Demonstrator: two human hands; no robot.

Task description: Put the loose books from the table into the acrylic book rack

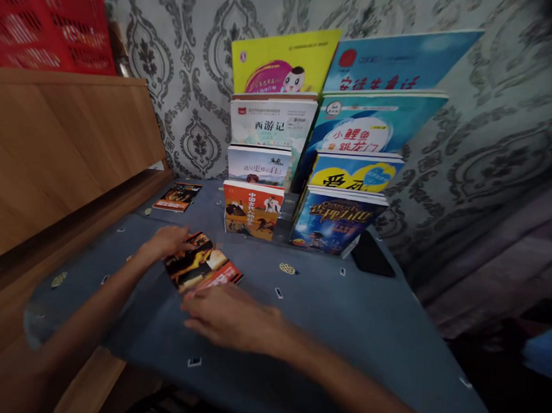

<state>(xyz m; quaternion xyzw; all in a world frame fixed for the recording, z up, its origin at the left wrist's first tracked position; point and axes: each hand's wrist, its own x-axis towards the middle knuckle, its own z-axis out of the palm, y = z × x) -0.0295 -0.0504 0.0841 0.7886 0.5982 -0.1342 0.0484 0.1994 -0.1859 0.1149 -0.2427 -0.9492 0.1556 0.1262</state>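
A dark, thin book [202, 261] with a fiery orange picture and a red strip on its cover is tilted just above or on the grey-blue tablecloth. My left hand [167, 242] grips its far left edge, fingers curled. At its near edge is my right hand [225, 315], closed on the lower border with the fingertips partly hidden. Another book [178, 197] with a similar dark cover and orange strip lies flat beyond my left hand. Behind, a stepped stand [283, 222] holds two columns of upright books, including an orange one [252, 211] and a dark blue one [331, 222].
A wooden cabinet [64, 156] borders the table on the left, with a red plastic basket [53, 24] on top. Right of the stand lies a black flat object [372, 255]. Patterned wallpaper [195, 71] rises behind, and a curtain-like cloth [484, 244] hangs at right.
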